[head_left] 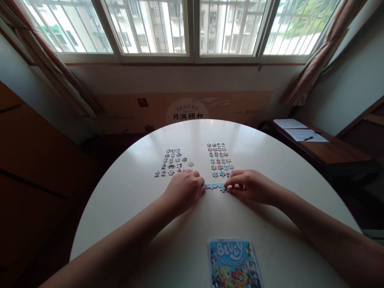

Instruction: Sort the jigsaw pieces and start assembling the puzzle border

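A short strip of joined blue jigsaw puzzle pieces (213, 186) lies flat on the white round table. My left hand (186, 186), fingers curled, grips the strip's left end and hides part of it. At the other end, my right hand (250, 185) has thumb and fingers closed on a puzzle piece (223, 189) that sticks out below the strip; whether it is fully joined I cannot tell. Loose puzzle pieces (171, 161) lie in rows beyond my left hand. A second block of loose pieces (218, 160) stands in rows beyond the strip and my right hand.
Nearer to me on the table (120, 224) lies a blue picture sheet (234, 264) lettered "Bluey". A wooden side table (339, 150) at right bears papers (306, 135) and a dark pen (308, 138). Barred windows and curtains are behind.
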A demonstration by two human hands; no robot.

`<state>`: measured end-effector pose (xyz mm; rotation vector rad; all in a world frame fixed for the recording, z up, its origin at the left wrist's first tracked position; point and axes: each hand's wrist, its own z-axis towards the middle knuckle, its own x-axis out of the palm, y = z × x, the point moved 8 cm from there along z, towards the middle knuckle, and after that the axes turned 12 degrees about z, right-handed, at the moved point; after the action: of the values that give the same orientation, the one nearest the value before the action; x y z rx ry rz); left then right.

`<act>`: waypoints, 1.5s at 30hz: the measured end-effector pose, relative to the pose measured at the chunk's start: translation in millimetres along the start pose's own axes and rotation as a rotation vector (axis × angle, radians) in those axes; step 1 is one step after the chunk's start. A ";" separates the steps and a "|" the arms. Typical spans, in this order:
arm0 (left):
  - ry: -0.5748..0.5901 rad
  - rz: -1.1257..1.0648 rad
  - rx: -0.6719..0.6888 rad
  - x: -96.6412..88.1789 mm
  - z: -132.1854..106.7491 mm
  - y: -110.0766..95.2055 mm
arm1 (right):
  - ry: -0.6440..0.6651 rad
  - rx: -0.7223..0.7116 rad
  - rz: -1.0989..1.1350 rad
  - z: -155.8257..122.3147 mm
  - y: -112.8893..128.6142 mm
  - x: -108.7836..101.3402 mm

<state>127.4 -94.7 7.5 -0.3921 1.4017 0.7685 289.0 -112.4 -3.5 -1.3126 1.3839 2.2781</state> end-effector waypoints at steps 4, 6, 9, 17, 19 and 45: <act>0.032 -0.013 -0.031 3.4 0.0 0.4 | -0.006 0.005 -0.013 0.5 -3.1 3.3; 0.047 -0.021 -0.051 5.8 0.2 1.8 | -0.015 0.001 -0.023 0.6 -3.9 3.9; 0.056 -0.038 -0.072 8.0 0.8 3.9 | -0.033 0.012 -0.044 0.8 -4.1 3.0; 0.052 -0.051 -0.145 9.1 3.9 7.8 | -0.062 0.061 -0.094 1.7 -5.9 0.5; 0.042 -0.051 -0.149 9.0 4.0 7.6 | -0.065 0.068 -0.095 1.7 -7.3 0.8; -0.290 0.081 -0.341 -8.9 -4.5 74.8 | -0.309 0.059 -0.051 -4.8 -10.0 -23.5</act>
<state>73.1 -47.3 29.6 -0.4680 1.0209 1.0912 311.3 -104.0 6.9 -0.9181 1.2844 2.2689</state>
